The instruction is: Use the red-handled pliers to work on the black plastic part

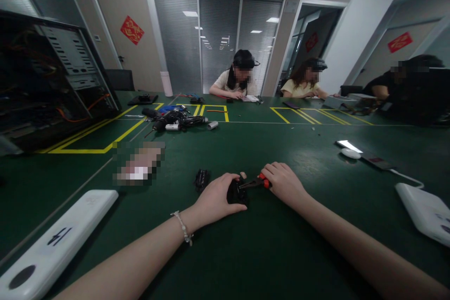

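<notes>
Beside a black bundle (pixel 202 179), the left hand (pixel 217 197) grips a black part (pixel 232 192), the right hand (pixel 284 181) pliers (pixel 256 183).

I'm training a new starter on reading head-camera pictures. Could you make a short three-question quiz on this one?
1. Which hand holds the red-handled pliers?
2. True or false: a bracelet is worn on the left wrist.
3. Choose one: the object in the left hand is mainly (A) red, (B) white, (C) black.

Key: 1. The right hand. 2. True. 3. C.
</notes>
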Available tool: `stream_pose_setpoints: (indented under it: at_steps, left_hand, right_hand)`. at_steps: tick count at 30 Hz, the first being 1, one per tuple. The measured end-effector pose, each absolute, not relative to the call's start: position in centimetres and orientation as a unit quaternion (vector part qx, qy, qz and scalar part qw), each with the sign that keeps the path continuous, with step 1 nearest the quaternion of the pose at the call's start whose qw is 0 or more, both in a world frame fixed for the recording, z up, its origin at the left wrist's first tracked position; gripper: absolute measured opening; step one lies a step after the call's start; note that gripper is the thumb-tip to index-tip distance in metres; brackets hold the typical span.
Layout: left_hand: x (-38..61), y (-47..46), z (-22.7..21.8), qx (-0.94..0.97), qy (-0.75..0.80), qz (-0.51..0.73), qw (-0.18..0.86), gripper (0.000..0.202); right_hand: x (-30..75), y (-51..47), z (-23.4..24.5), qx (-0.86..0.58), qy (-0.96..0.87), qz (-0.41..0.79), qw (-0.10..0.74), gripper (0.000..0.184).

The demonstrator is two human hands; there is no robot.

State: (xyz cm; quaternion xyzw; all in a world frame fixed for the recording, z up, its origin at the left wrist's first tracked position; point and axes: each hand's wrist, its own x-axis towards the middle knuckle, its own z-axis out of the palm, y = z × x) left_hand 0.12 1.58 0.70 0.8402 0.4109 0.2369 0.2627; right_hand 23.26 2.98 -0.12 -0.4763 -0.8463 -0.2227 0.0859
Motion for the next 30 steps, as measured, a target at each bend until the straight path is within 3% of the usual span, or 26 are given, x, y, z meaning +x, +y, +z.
stream_pose_setpoints:
  at_steps: [30]
  left_hand:
    - [0.10,1.51,0.87,0.839,0.415,0.228,0.268,0.063]
  right_hand:
    - [22.81,3.21,-0.01,-0.471,-0.850,-0.218,0.089,0.022]
